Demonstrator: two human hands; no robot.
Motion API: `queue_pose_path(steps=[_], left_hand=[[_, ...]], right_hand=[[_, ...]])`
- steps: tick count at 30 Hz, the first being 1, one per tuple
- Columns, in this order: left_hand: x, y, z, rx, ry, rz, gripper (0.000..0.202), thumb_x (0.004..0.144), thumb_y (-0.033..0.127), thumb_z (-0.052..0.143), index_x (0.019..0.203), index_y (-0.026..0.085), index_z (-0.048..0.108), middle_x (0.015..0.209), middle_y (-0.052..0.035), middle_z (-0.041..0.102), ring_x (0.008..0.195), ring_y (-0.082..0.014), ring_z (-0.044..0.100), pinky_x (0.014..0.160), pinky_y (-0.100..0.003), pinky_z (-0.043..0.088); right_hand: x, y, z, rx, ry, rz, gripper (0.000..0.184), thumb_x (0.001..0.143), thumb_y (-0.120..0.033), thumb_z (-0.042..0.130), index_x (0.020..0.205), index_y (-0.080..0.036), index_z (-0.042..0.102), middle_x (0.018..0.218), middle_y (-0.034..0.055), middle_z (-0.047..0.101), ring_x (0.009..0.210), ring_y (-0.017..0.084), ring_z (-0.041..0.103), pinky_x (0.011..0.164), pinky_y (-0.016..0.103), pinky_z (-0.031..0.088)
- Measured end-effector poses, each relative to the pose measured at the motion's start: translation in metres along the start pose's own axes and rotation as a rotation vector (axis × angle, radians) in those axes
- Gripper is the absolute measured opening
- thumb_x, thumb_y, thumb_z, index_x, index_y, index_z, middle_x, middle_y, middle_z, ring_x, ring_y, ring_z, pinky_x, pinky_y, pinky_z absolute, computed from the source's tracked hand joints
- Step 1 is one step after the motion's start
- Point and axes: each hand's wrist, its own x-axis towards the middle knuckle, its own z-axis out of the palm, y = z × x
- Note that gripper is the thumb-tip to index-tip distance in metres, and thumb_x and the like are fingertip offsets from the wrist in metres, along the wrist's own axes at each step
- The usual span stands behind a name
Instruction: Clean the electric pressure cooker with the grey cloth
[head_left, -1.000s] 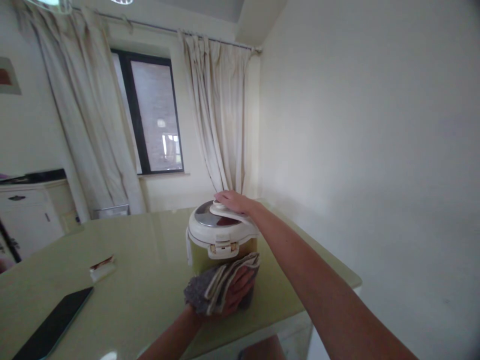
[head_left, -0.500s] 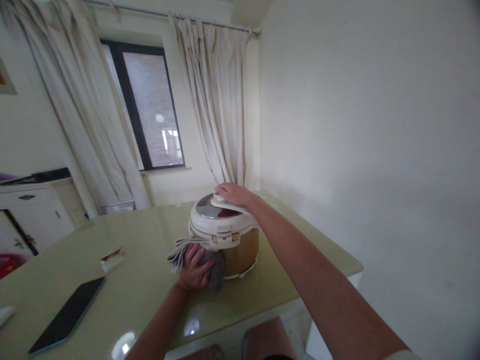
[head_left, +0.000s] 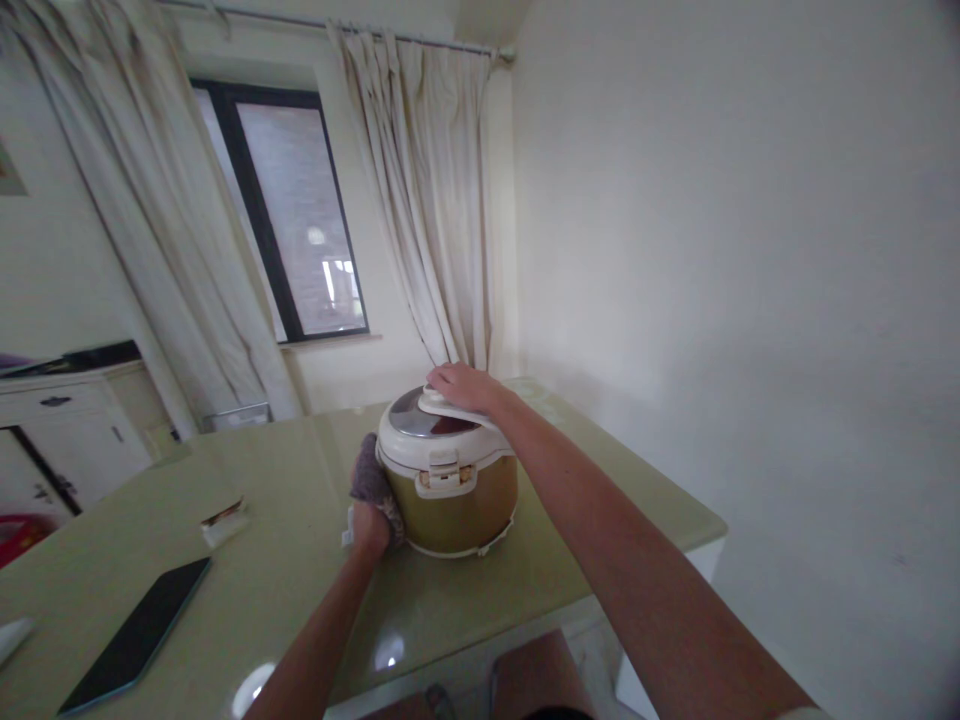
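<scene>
Watching from my station, I find the cooker (head_left: pixel 476 515) just below the centre of the frame, standing upright on the pale green counter (head_left: pixel 289 475), its lid down and its front latch (head_left: pixel 444 472) turned toward the bottom edge. What matters most to me is how it sits between the two hands: the left hand (head_left: pixel 369 525) is against the picture-left flank of the body, with a grey cloth (head_left: pixel 367 478) between, while the right hand (head_left: pixel 463 385) is over the top, at the raised lid handle (head_left: pixel 450 408). The body is round and squat, so I take no long axis from it; only the handle gives a line, slanting from the lid's upper middle down toward the right. Neither hand is nearer, since one meets the lid and the other reaches the side wall through the fabric. I read the left as grasping the cloth, though its fingers are largely covered; the right lies on the handle, and I cannot tell whether it grips or merely rests. Its forearm passes the cooker's right edge. At the lower left lies a dark flat device (head_left: pixel 139 635), with a small white packet (head_left: pixel 223 522) near its upper end.
</scene>
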Motion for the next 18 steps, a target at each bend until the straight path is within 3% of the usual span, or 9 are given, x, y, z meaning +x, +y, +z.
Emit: queue_pose_path(steps=[3, 6, 9, 12, 15, 18], left_hand=[[0.032, 0.022, -0.015, -0.063, 0.115, -0.061, 0.075, 0.107, 0.046, 0.003, 0.156, 0.012, 0.048, 0.142, -0.0205, 0.067, 0.14, -0.0394, 0.059, 0.118, -0.065, 0.046], [0.061, 0.056, -0.033, -0.134, 0.133, 0.036, 0.066, 0.11, 0.046, 0.014, 0.154, 0.011, 0.049, 0.154, -0.0157, 0.059, 0.147, -0.0327, 0.052, 0.126, -0.055, 0.04], [0.079, 0.099, -0.047, -0.019, 0.007, 0.209, 0.053, 0.107, 0.047, 0.036, 0.145, 0.019, 0.061, 0.152, -0.0115, 0.063, 0.145, -0.0296, 0.055, 0.127, -0.051, 0.038], [0.093, 0.126, -0.052, 0.189, -0.108, 0.228, 0.053, 0.104, 0.045, 0.042, 0.148, 0.021, 0.06, 0.144, -0.0139, 0.069, 0.134, -0.0331, 0.063, 0.121, -0.056, 0.042], [0.113, 0.119, -0.053, 0.138, -0.197, 0.155, 0.054, 0.103, 0.044, 0.04, 0.147, 0.022, 0.062, 0.143, -0.0123, 0.07, 0.133, -0.0317, 0.065, 0.121, -0.053, 0.043], [0.135, 0.087, -0.051, -0.13, -0.213, 0.021, 0.051, 0.1, 0.041, 0.043, 0.137, 0.018, 0.069, 0.142, -0.0098, 0.072, 0.137, -0.028, 0.062, 0.124, -0.047, 0.041]], right_hand=[[0.0, -0.001, 0.0, -0.004, -0.001, 0.006, 0.046, 0.113, -0.041, 0.033, 0.111, -0.025, 0.076, 0.134, 0.0086, 0.073, 0.122, 0.027, 0.066, 0.096, 0.034, 0.052], [0.001, 0.0, 0.002, -0.006, 0.01, -0.001, 0.045, 0.113, -0.04, 0.034, 0.112, -0.024, 0.076, 0.135, 0.0092, 0.073, 0.124, 0.027, 0.066, 0.1, 0.034, 0.05], [0.004, 0.002, 0.004, -0.002, 0.012, -0.008, 0.044, 0.113, -0.039, 0.034, 0.117, -0.022, 0.075, 0.136, 0.01, 0.072, 0.127, 0.025, 0.064, 0.105, 0.035, 0.047], [0.006, 0.007, 0.006, 0.027, -0.011, -0.007, 0.044, 0.113, -0.039, 0.034, 0.121, -0.023, 0.074, 0.139, 0.0083, 0.072, 0.13, 0.025, 0.063, 0.108, 0.036, 0.046], [0.008, 0.011, 0.009, 0.039, -0.015, 0.023, 0.041, 0.112, -0.036, 0.036, 0.125, -0.026, 0.073, 0.143, 0.0072, 0.07, 0.135, 0.028, 0.06, 0.109, 0.039, 0.046], [0.01, 0.014, 0.012, 0.03, -0.003, 0.049, 0.034, 0.109, -0.035, 0.045, 0.126, -0.028, 0.073, 0.144, 0.0069, 0.07, 0.136, 0.03, 0.059, 0.109, 0.041, 0.047]])
